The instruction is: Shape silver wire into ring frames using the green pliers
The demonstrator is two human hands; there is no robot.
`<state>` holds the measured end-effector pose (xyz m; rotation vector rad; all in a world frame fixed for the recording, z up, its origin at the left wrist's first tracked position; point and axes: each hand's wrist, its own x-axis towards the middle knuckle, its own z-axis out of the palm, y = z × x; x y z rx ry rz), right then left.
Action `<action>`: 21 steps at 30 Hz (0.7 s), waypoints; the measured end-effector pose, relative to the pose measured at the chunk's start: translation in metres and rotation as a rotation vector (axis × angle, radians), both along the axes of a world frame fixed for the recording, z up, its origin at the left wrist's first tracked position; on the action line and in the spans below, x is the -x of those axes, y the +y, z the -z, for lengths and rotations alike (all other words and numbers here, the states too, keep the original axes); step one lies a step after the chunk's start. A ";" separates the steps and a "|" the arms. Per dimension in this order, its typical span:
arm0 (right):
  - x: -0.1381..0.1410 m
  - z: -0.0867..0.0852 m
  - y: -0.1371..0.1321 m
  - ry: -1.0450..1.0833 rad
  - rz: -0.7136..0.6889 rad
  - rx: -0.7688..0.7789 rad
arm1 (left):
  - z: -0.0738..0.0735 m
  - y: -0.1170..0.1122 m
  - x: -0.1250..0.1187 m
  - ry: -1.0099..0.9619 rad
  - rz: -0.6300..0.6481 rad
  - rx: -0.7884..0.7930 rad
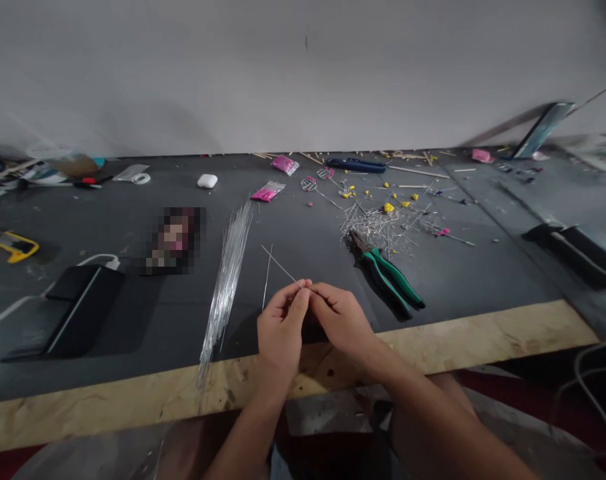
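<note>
Both my hands meet just above the near edge of the dark work mat [307,227]. My left hand [281,328] and my right hand [339,317] pinch a thin silver wire [279,264] together at their fingertips. The wire's free ends run up and to the left from the pinch. A long bundle of straight silver wires [227,280] lies on the mat left of my left hand. Green-handled pliers [387,273] lie to the right of my right hand.
A heap of cut wire bits and yellow beads [383,223] sits behind the pliers. Pink bead bags [267,193] and a white earbud case [207,181] lie further back. A black device [80,308] rests at left, a yellow tool [13,245] beyond it. The wooden table edge [457,343] runs in front.
</note>
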<state>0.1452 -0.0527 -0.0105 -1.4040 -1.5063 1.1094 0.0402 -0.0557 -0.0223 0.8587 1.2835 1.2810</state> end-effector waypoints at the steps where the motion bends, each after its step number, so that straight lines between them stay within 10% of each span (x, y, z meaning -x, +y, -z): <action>1: 0.000 -0.001 0.000 -0.002 -0.007 0.005 | 0.000 0.000 0.001 0.022 -0.005 -0.004; 21: -0.007 -0.002 0.003 0.829 -0.298 0.535 | -0.014 0.005 0.008 -0.472 0.286 0.073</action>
